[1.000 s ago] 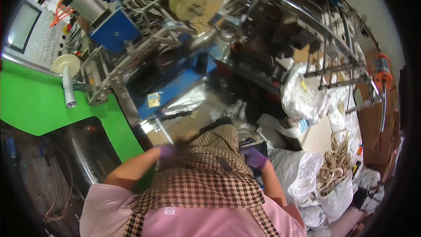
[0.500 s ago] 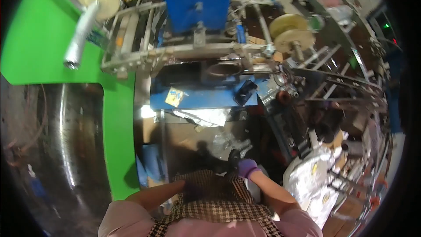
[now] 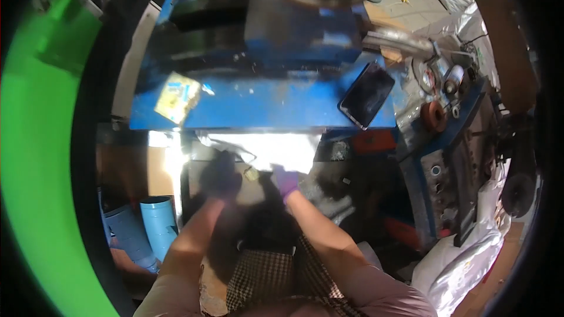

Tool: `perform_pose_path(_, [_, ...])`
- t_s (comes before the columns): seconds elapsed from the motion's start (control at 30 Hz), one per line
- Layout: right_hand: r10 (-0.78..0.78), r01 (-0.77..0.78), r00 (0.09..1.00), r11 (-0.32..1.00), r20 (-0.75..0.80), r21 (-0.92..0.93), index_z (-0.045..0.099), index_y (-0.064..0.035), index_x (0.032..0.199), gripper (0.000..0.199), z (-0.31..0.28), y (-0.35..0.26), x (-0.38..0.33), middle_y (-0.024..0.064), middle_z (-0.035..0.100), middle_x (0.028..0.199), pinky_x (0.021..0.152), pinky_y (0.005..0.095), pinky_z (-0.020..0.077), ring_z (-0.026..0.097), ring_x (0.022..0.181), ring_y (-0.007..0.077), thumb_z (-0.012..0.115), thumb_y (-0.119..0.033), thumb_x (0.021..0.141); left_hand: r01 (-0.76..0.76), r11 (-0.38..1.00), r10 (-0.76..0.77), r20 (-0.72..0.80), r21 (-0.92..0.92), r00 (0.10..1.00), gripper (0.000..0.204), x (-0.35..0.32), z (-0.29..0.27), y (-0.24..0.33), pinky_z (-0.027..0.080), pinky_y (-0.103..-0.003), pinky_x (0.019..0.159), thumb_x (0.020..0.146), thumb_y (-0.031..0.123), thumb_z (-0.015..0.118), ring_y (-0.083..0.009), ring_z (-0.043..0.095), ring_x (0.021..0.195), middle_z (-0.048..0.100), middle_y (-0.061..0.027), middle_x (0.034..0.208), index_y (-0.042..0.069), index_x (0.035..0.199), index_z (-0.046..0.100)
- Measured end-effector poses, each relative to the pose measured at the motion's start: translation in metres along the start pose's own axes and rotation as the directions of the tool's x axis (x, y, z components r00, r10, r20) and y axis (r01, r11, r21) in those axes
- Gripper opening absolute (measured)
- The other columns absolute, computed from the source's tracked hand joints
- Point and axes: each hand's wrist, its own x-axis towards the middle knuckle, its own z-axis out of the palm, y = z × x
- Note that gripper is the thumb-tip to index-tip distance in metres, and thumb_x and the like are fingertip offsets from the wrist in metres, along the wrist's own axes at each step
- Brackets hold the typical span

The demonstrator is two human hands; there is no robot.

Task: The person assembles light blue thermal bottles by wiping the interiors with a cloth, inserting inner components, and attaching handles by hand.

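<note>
Your shadowed left hand (image 3: 223, 177) and purple-gloved right hand (image 3: 286, 183) have moved near the bright white sheet (image 3: 288, 148) at twelve o'clock, within reach, grips impossible to tell.

Your 2 bare forearms (image 3: 320, 226) extend forward, angled inward; your shadowed left hand (image 3: 223, 177) and purple-gloved right hand (image 3: 286, 182) are apart, finger poses too blurred to tell.
</note>
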Motion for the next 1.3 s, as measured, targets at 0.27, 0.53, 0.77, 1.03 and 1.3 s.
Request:
perform_pose_path(0.27, [-0.399, 0.518, 0.809, 0.830, 0.432, -0.205, 0.065, 0.0025, 0.122, 0.039, 0.022, -0.101, 0.030, 0.0126, 0.071, 0.114, 0.091, 0.0347, 0.0531, 0.066, 0.104, 0.0192, 0.070, -0.013, 0.087, -0.240, 0.948, 0.207, -0.167, -0.211, 0.964, 0.011, 0.084, 0.049, -0.077, 0.043, -0.051, 0.065, 0.071, 0.005, 0.055, -0.0423, 0.059, 0.076, 0.062, -0.0259, 0.089, 0.001, 0.079, 0.061])
perform_pose_path(0.53, [-0.003, 0.729, 0.512, 0.530, 0.859, -0.433, 0.069, -0.0058, 0.116, 0.030, -0.048, 0.014, 0.092, 0.0133, 0.070, 0.114, 0.090, 0.0363, 0.0527, 0.066, 0.102, 0.0224, 0.059, -0.017, 0.090, -0.222, 0.974, 0.225, 0.206, -0.038, 0.952, 0.051, 0.006, 0.005, 0.030, 0.046, -0.047, 0.104, 0.081, 0.013, 0.055, -0.0380, 0.056, 0.123, 0.059, -0.0234, 0.133, 0.007, 0.132, 0.059])
perform_pose_path(0.77, [-0.119, 0.238, 0.932, 0.912, 0.342, -0.333, 0.067, -0.0062, 0.092, 0.016, -0.059, -0.023, 0.085, 0.0152, 0.069, 0.092, 0.077, 0.0364, 0.0493, 0.063, 0.082, 0.0257, 0.055, -0.017, 0.088, -0.083, 0.996, 0.059, 0.385, 0.044, 0.921, 0.063, 0.062, 0.011, 0.056, 0.040, -0.042, 0.110, 0.090, 0.045, 0.061, -0.0352, 0.053, 0.129, 0.058, -0.0225, 0.136, 0.005, 0.139, 0.056])
perform_pose_path(1.03, [0.083, -0.053, 0.993, 0.949, 0.086, -0.310, 0.067, -0.0050, 0.117, 0.040, -0.093, -0.046, 0.089, 0.0158, 0.071, 0.112, 0.087, 0.0362, 0.0518, 0.067, 0.099, 0.0259, 0.065, -0.034, 0.090, 0.424, 0.902, -0.176, 0.832, -0.077, 0.527, 0.067, 0.174, -0.021, 0.092, 0.046, -0.037, 0.100, 0.089, 0.067, 0.058, -0.0281, 0.063, 0.109, 0.069, -0.0147, 0.117, 0.012, 0.125, 0.067])
perform_pose_path(1.3, [-0.076, 0.558, 0.756, 0.592, 0.650, -0.581, 0.065, -0.0003, 0.121, 0.048, -0.046, -0.019, 0.100, 0.0234, 0.068, 0.118, 0.092, 0.0402, 0.0523, 0.067, 0.105, 0.0329, 0.058, -0.031, 0.085, 0.041, 0.997, -0.056, 0.260, 0.062, 0.964, 0.058, 0.203, 0.070, 0.023, 0.048, -0.041, 0.099, 0.090, 0.050, 0.056, -0.0317, 0.063, 0.112, 0.063, -0.0173, 0.127, 0.010, 0.131, 0.061])
